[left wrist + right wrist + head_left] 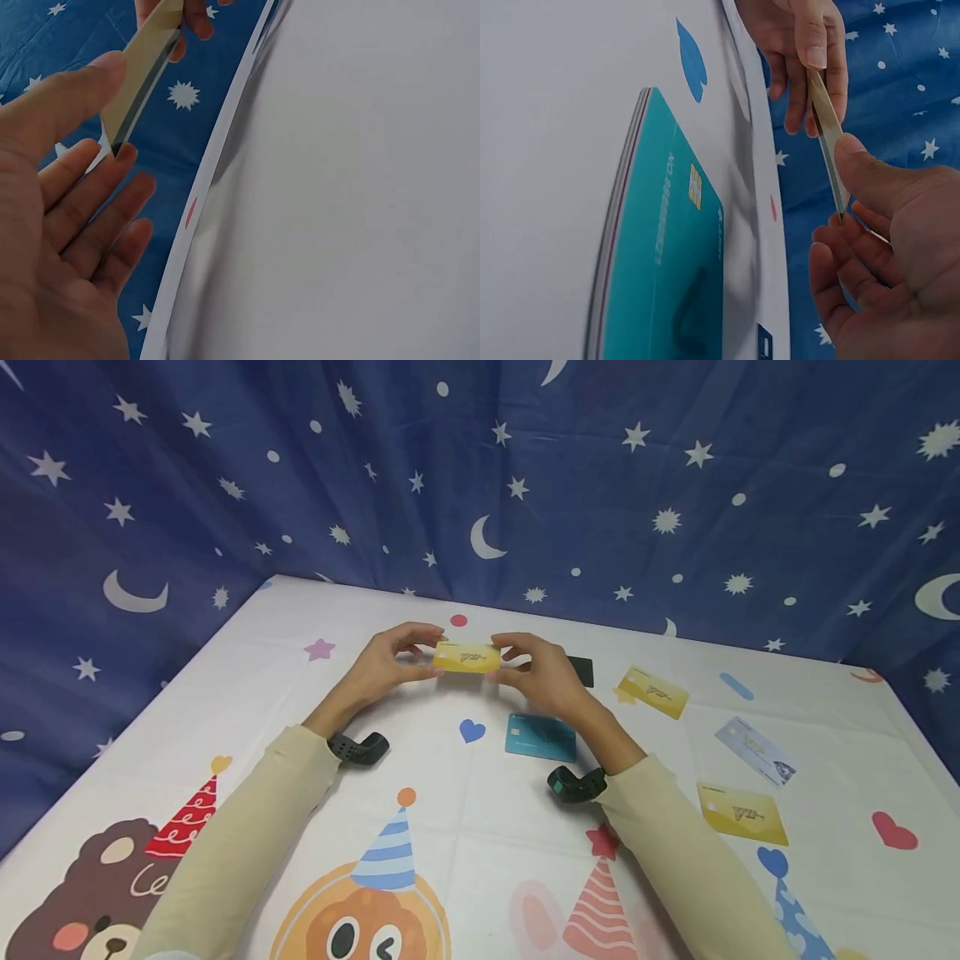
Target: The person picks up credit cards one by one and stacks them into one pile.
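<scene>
A yellow bank card (467,657) is held up over the middle of the table, its printed face towards the head camera. My left hand (386,662) pinches its left end between thumb and fingers. At the opposite end my right hand (543,672) pinches it the same way. Both wrist views show the card edge-on, with a dark strip on its back. Below my right hand lies a teal card (540,737); the right wrist view shows it as the top of a stack (667,247). A black card (581,672) is partly hidden behind my right hand.
To the right lie two more yellow cards (654,692) (742,813) and a silver card (757,750). The white tablecloth (420,760) carries printed cartoon figures. A blue curtain (420,468) with stars and moons hangs behind the table.
</scene>
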{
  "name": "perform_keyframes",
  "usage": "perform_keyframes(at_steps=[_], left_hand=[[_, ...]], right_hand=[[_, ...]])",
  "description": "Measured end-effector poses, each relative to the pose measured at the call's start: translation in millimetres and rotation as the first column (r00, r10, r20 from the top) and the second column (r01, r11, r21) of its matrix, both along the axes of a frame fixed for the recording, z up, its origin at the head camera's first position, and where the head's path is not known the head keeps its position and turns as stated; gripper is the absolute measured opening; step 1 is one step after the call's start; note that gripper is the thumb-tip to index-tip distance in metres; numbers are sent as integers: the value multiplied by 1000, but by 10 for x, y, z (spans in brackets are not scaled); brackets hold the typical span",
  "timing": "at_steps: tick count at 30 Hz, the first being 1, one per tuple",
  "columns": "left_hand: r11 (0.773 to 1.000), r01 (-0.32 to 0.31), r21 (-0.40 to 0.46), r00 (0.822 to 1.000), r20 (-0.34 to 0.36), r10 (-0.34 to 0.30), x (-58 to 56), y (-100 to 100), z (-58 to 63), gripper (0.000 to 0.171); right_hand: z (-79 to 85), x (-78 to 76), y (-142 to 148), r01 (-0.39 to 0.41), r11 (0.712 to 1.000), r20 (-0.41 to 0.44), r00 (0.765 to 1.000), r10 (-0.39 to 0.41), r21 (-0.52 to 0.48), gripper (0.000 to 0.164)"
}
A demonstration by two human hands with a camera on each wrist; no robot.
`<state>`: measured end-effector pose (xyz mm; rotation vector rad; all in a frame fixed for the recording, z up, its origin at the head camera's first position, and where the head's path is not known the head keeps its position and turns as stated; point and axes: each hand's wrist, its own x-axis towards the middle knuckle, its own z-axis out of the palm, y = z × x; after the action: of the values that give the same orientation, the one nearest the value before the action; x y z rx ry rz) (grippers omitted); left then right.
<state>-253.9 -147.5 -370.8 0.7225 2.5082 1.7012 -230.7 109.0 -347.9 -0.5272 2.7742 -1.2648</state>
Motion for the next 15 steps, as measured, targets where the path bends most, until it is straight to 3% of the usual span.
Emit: perform_keyframes(at_steps=[3, 9, 15], left_hand=[[999, 31, 21, 999, -35, -31, -37, 8, -47, 59], [997, 78, 25, 995, -65, -76, 27, 100, 33, 56], [995, 55, -81, 997, -49, -59, 174, 260, 162, 56]], right_hand=[[24, 44, 46, -19, 1000, -31, 999, 20, 9, 54], [73, 159, 168, -35, 999, -60, 998, 36, 27, 55], [106, 284, 329, -65, 998, -67, 995, 67, 26, 55]])
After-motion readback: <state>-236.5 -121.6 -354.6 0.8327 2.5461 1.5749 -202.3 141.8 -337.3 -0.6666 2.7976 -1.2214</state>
